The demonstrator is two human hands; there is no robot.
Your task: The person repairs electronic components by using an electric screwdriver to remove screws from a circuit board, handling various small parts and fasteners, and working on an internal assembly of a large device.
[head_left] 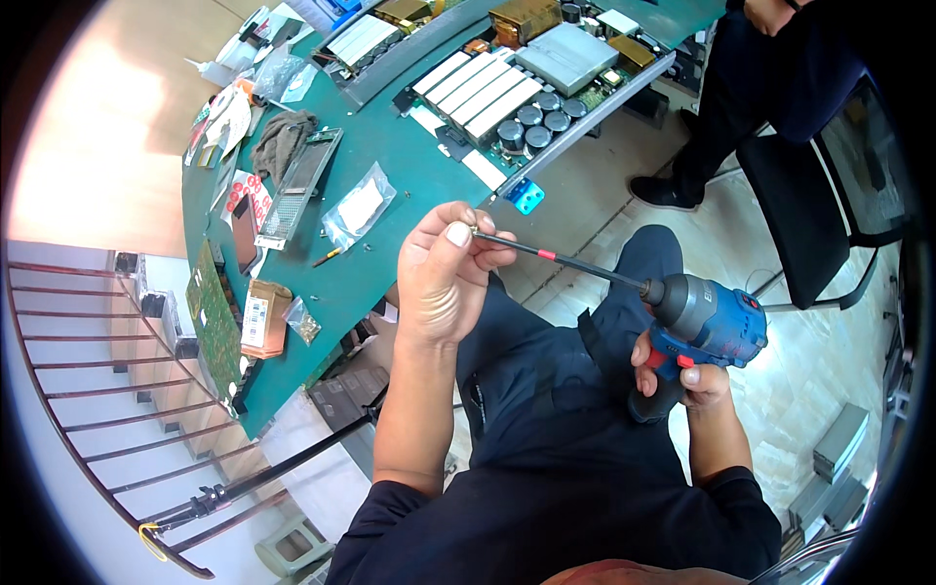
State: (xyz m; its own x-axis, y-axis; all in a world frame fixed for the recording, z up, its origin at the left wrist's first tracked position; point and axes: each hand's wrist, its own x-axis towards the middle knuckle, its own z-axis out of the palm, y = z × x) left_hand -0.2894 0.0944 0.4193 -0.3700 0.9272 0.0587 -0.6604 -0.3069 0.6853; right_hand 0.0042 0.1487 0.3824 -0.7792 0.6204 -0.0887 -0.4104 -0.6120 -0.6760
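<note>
In my right hand (704, 384) is a blue cordless drill driver (717, 317), gripped by its handle over my lap. A long dark screwdriver bit (585, 267) with a red band runs from its chuck toward the left. My left hand (445, 268) pinches a small brass-coloured piece (475, 229), likely a screw, at the bit's tip; the fingers partly hide it. Beyond my hands, a circuit board assembly (526, 93) with white bars, black round capacitors and a grey metal block lies at the green table's edge.
On the green table (366, 136) lie a clear plastic bag (359, 207), a perforated metal panel (300, 190), a grey cloth (283, 146), a brown box (265, 318) and a green circuit board (213, 322). Another person's legs (717, 107) and a black chair (795, 214) are at the right.
</note>
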